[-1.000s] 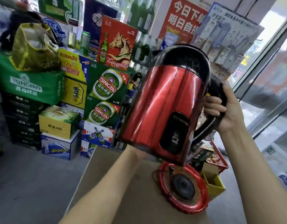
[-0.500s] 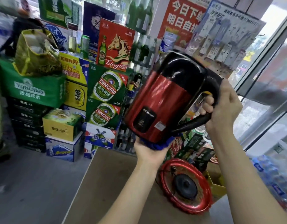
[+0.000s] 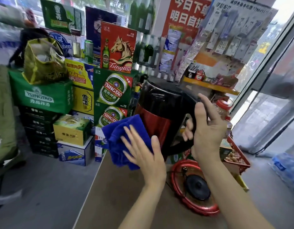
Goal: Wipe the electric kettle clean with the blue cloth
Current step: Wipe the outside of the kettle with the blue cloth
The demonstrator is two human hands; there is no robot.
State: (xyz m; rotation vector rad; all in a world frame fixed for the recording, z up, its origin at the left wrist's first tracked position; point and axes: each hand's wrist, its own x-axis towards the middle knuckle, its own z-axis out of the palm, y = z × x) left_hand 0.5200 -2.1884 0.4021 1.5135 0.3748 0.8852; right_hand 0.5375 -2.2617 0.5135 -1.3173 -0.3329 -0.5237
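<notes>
Beer cartons are stacked high beside a brown tabletop (image 3: 109, 195).

Green Tsingtao boxes (image 3: 112, 95) are topped by a red horse-head carton (image 3: 118, 47); a yellow bag (image 3: 43, 61) is set on another green carton, and a red basket (image 3: 237, 156) is seen at right.

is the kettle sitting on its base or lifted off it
Lifted off. The right hand holds the kettle by its handle above the table, and the red base lies bare below it, its black centre connector uncovered.
</notes>
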